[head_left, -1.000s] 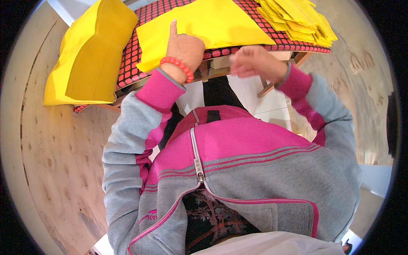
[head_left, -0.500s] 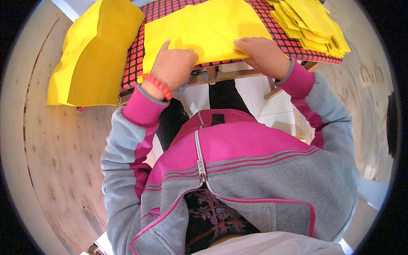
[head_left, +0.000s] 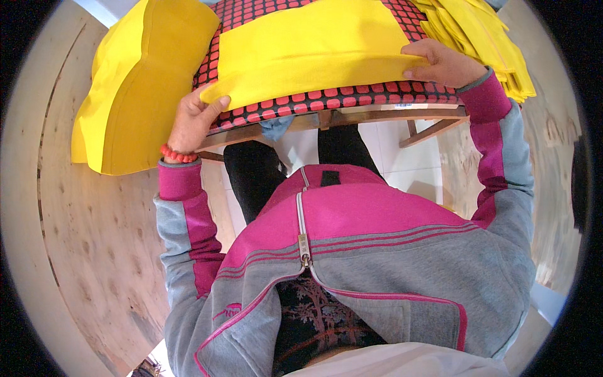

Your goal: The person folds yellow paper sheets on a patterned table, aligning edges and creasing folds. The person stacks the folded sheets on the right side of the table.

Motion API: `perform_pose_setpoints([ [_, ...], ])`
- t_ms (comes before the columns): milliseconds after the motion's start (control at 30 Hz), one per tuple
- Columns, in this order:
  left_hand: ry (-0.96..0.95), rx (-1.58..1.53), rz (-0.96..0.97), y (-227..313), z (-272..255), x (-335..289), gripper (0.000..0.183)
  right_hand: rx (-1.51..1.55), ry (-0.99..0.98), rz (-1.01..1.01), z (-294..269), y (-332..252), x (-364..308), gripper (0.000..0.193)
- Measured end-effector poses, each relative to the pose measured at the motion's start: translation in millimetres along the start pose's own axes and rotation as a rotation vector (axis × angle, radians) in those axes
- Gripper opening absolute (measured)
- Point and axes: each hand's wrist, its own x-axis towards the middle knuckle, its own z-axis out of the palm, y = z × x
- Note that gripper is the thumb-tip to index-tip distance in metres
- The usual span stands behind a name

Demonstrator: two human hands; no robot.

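Observation:
A flat piece of yellow cloth (head_left: pixel 308 47) lies on a padded surface covered in red-and-black checked fabric (head_left: pixel 314 99). A band along its near side appears turned up or folded over. My left hand (head_left: pixel 196 118), with a red bead bracelet at the wrist, pinches the near left corner between thumb and fingers. At the near right corner, my right hand (head_left: pixel 443 63) grips the same edge, thumb beneath and fingers above. The edge is stretched between both hands.
To the left stands a large stack of yellow cloth (head_left: pixel 138 88), draped over the surface's side. A pile of folded yellow pieces (head_left: pixel 483 44) lies at the far right. Wooden framing (head_left: pixel 352 117) runs under the padded top, above my legs. Plywood boards (head_left: pixel 94 251) flank me.
Both hands have moved apart, from the middle of the near edge out to its corners. The near edge has shifted away from me, uncovering a strip of checked fabric.

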Motion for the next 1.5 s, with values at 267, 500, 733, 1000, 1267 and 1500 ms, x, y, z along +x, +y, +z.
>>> perform_pose_setpoints([
  [267, 0.283, -0.165, 0.072, -29, 14, 20, 0.032, 0.262, 0.088, 0.067, -3, 36, 18, 0.048],
  [500, 0.475, 0.040, 0.110, -34, 27, 28, 0.024, 0.243, 0.501, -0.003, 35, 42, 30, 0.035],
  [733, 0.548, 0.401, 0.152, -42, 21, 32, 0.012, -0.125, 0.669, -0.024, 46, 43, 39, 0.028],
  [1000, 0.658, 0.478, 0.093, -40, 28, 38, 0.020, -0.187, 0.829, -0.015, 57, 36, 32, 0.037],
  [1267, 0.721, 0.879, 0.016, -23, 43, 38, 0.040, -0.324, 0.791, 0.055, 58, 43, 37, 0.038],
  [1500, 0.705, 0.911, -0.009, -24, 42, 39, 0.039, -0.272, 0.778, 0.167, 60, 22, 23, 0.038],
])
